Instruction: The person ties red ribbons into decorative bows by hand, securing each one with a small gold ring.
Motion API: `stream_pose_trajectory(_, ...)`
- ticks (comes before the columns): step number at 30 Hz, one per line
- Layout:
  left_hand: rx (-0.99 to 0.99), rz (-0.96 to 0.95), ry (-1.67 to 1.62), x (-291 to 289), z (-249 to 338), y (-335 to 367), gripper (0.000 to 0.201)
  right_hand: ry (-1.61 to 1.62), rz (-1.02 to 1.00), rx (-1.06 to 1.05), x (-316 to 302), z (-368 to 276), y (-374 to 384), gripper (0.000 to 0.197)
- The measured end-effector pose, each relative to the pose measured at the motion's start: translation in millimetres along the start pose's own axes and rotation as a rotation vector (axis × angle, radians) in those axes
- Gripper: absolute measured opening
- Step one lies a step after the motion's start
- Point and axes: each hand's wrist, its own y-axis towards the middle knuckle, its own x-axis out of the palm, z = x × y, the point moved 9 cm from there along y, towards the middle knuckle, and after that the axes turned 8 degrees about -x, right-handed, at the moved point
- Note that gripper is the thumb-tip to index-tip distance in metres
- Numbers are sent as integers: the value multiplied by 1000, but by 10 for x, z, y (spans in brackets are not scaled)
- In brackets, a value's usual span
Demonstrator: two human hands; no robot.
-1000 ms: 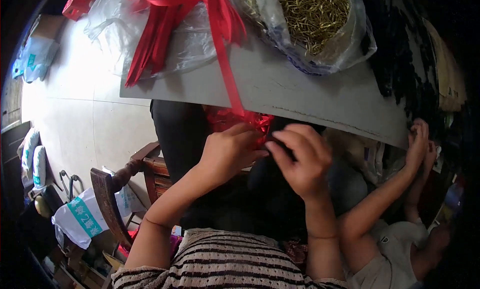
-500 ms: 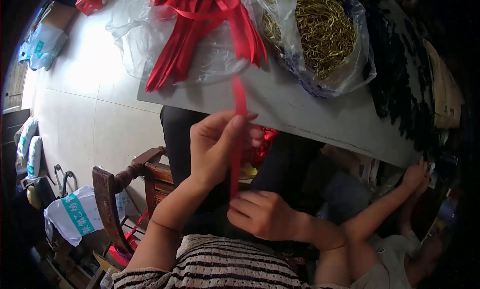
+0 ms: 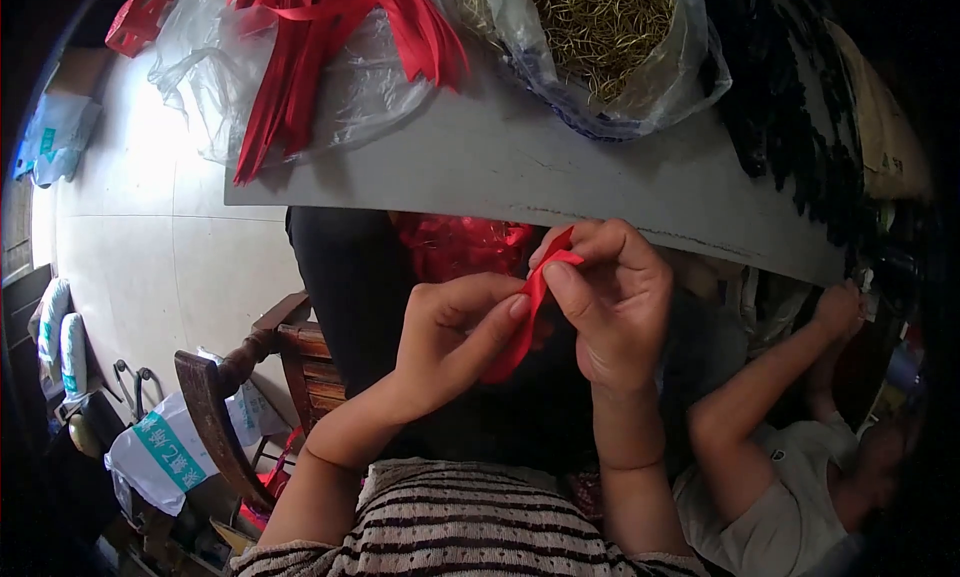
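Just in front of the table edge, a red ribbon strip (image 3: 536, 295) is pinched between my two hands, its ends crossing near the top. My left hand (image 3: 462, 327) grips it lower down between thumb and forefinger. At its upper end, my right hand (image 3: 615, 287) pinches the ribbon, fingers curled. On the table above lies a bundle of red ribbon strips (image 3: 290, 87), resting on a clear plastic bag (image 3: 370, 102). Right of it, an open plastic bag holds a heap of gold-coloured wire-like loops (image 3: 605, 32). Below my hands, shiny red pieces (image 3: 465, 245) show by my lap, partly hidden.
The grey table (image 3: 440, 167) spans the far side, with dark strips (image 3: 785, 87) on its right. A wooden chair (image 3: 215, 407) stands left, beside a white and teal sack (image 3: 165, 452). At the right sits another person (image 3: 790, 477), arm reaching toward the table's right end.
My right hand has risen from the ribbon's lower end to near the table edge. The ribbon, earlier stretched upright, is now folded between both hands. The view has shifted slightly.
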Motion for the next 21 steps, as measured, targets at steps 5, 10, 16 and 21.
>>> stream_pose_trajectory(5, -22, -14, -36, 33, -66, 18, 30, -115, 10, -30, -59, -35, -11, 10)
stream_pose_trajectory(10, -182, -175, -62, 149, -186, -33, 34, -170, 40, -87, -162, -79, -4, 9)
stream_pose_trajectory(16, -260, -274, -220, 139, -261, -113, 35, -82, 140, -163, -481, -240, 152, 11)
stream_pose_trajectory(21, -170, -81, -193, 51, -194, -101, 40, -1207, -29, -608, 59, -615, -210, 23)
